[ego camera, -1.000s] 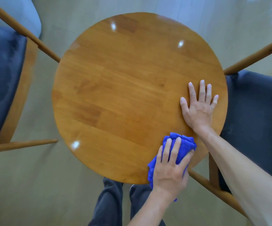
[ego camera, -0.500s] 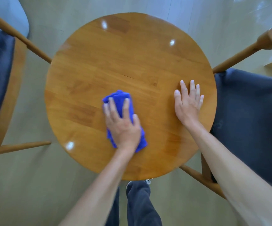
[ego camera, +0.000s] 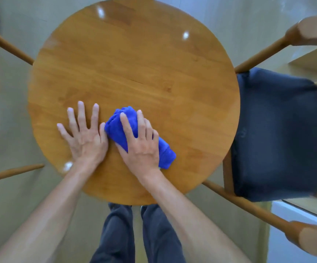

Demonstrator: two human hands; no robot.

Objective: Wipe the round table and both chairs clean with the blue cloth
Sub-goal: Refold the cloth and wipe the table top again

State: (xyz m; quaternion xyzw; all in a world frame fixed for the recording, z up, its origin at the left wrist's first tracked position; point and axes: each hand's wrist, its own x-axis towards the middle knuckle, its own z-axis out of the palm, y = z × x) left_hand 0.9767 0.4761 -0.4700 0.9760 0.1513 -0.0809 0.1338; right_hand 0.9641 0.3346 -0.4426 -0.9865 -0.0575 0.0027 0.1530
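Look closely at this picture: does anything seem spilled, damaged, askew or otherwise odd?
Nothing stands out. The round table shows only glare spots. The right hand presses the blue cloth on it, and the left hand lies flat beside it. The chair stands upright.

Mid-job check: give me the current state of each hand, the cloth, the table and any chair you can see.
left hand: flat on the table, fingers spread, holding nothing.
right hand: pressing on the blue cloth, fingers extended over it.
blue cloth: bunched, lying on the table under the right hand.
round table: glossy, nothing else on it.
right-side chair: dark seat cushion, beside the table, untouched.
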